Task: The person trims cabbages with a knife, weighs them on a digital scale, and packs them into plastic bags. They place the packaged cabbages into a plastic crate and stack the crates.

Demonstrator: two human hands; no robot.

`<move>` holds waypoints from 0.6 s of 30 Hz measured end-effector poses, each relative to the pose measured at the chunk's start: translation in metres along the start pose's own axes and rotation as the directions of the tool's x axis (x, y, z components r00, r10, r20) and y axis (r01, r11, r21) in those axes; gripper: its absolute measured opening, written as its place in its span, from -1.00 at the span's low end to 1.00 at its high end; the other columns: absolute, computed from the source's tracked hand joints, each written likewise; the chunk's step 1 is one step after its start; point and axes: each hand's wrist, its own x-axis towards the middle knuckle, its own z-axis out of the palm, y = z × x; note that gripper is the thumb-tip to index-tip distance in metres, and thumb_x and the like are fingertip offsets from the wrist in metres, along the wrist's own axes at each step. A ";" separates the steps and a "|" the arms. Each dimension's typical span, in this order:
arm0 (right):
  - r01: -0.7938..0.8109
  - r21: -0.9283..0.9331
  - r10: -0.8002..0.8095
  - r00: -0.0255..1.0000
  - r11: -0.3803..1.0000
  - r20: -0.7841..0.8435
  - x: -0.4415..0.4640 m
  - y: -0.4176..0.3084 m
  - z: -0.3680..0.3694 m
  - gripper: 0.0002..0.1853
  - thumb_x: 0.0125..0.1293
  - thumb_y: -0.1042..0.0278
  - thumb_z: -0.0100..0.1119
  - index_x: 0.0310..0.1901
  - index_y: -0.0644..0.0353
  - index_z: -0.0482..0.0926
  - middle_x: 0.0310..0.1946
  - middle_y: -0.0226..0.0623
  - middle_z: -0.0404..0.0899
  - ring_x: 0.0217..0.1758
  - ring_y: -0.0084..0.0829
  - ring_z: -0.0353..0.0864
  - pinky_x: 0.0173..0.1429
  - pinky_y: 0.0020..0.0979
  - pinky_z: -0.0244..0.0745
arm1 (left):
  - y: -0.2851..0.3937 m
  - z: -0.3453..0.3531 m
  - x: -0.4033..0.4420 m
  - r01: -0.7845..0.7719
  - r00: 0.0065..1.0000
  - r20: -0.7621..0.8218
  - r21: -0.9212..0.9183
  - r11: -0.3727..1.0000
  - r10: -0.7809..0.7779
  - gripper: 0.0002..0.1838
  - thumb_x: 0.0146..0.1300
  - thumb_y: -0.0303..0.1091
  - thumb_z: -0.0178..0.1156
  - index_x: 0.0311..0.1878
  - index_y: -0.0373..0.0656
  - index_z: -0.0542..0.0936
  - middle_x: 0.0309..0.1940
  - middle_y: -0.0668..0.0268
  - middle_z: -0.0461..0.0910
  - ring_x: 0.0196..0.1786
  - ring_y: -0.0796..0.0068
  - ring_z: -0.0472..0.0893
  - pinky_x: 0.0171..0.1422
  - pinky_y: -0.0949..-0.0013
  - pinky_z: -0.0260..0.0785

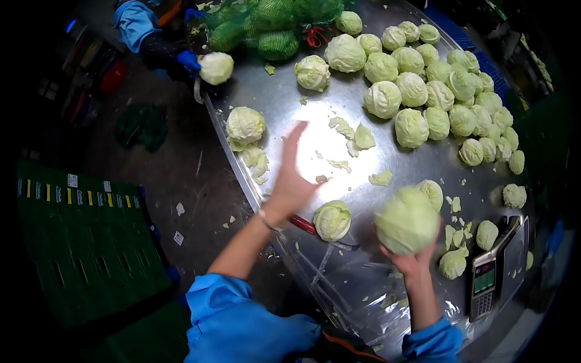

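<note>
My right hand (413,261) holds a pale green cabbage (407,220) from below, raised over the near part of the metal table (272,100); the cabbage is slightly blurred. With thumb and fingers spread apart, my left hand (293,181) hovers above the table and holds nothing. Close below it lies a knife with a red handle (302,224), its curved blade partly behind another cabbage (332,221). A further cabbage (430,195) sits just behind the one I hold. Loose leaves (363,138) are scattered beyond my left hand.
Many cabbages (413,89) crowd the far right. Green net sacks (272,24) lie at the back. A co-worker's gloved hand (189,62) holds a cabbage (216,68) at the far left edge. A scale (493,272) stands at right, green crates (91,242) at left. Clear plastic film (357,290) covers the near edge.
</note>
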 end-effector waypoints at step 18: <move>-0.192 -0.942 -0.941 -0.253 0.276 -0.224 -0.366 -0.340 -0.218 0.01 -0.17 -0.33 0.37 0.24 0.23 0.31 0.20 -0.09 0.34 0.19 -0.21 0.37 0.19 -0.22 0.33 | -0.082 0.024 0.017 0.358 0.871 -0.399 0.112 0.927 -0.288 -0.14 -0.23 -0.10 0.47 0.18 -0.18 0.33 0.11 0.06 0.33 0.18 0.11 0.34 0.29 0.19 0.21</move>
